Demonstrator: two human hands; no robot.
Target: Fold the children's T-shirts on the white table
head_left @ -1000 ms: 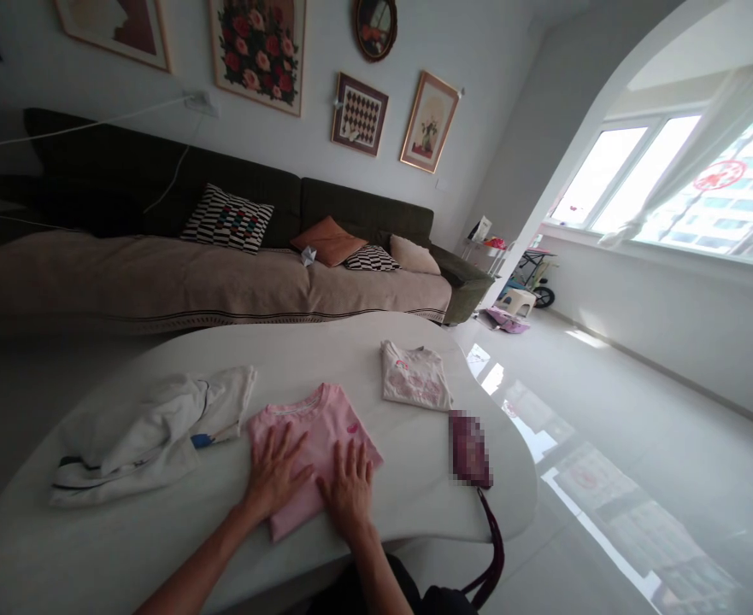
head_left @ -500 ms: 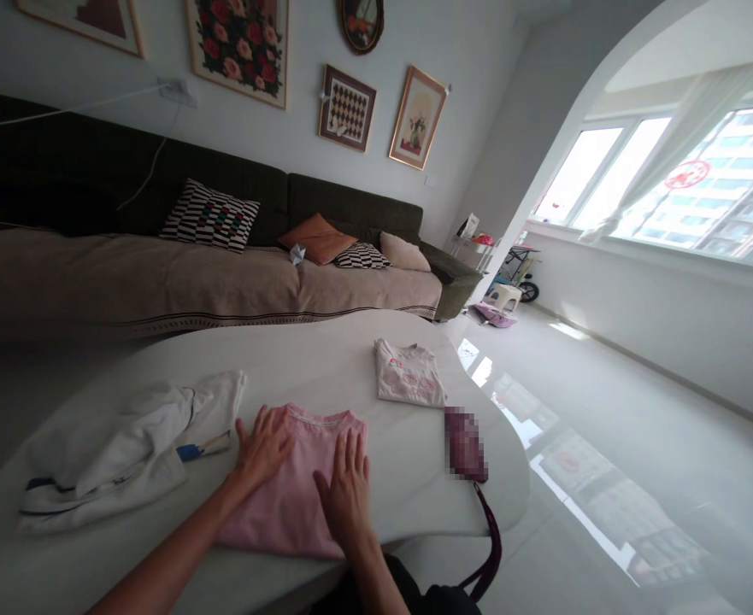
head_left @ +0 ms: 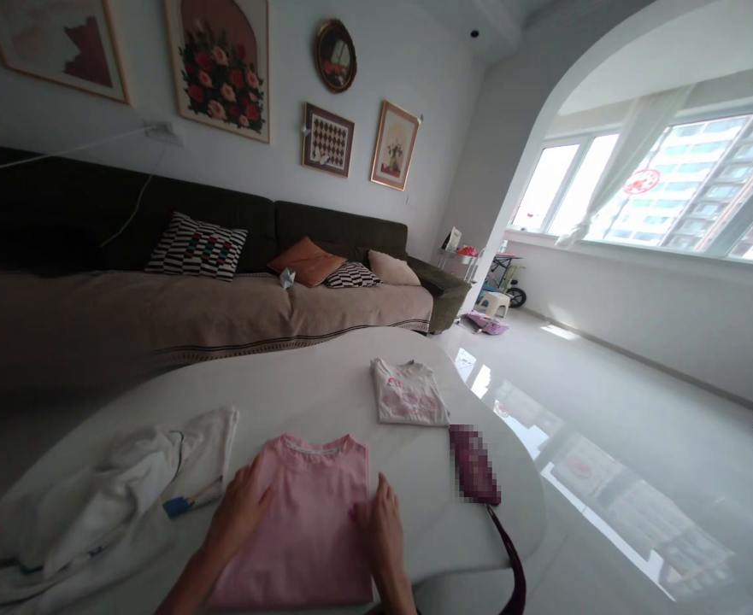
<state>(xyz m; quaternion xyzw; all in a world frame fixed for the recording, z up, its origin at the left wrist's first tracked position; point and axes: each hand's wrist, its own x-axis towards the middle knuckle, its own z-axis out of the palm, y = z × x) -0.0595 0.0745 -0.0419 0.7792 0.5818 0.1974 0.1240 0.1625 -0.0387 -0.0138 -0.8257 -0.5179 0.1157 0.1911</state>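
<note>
A pink T-shirt, folded into a neat rectangle with its collar away from me, lies on the white table. At its left edge is my left hand, fingers curled in and closed on the cloth. My right hand holds the opposite edge, thumb over the fabric and fingers along the outer side; the fingertips under the edge are hidden. To the left lies a crumpled white garment with dark trim and a blue patch. A folded white T-shirt with a pink print rests farther back.
A dark red pouch, partly pixelated, lies near the table's right edge, its strap hanging over. Behind the table stands a long sofa with cushions. Shiny floor stretches to the right toward the windows.
My hands have gone from lying flat on top of the pink T-shirt to its left and right edges. The camera view has tilted up slightly.
</note>
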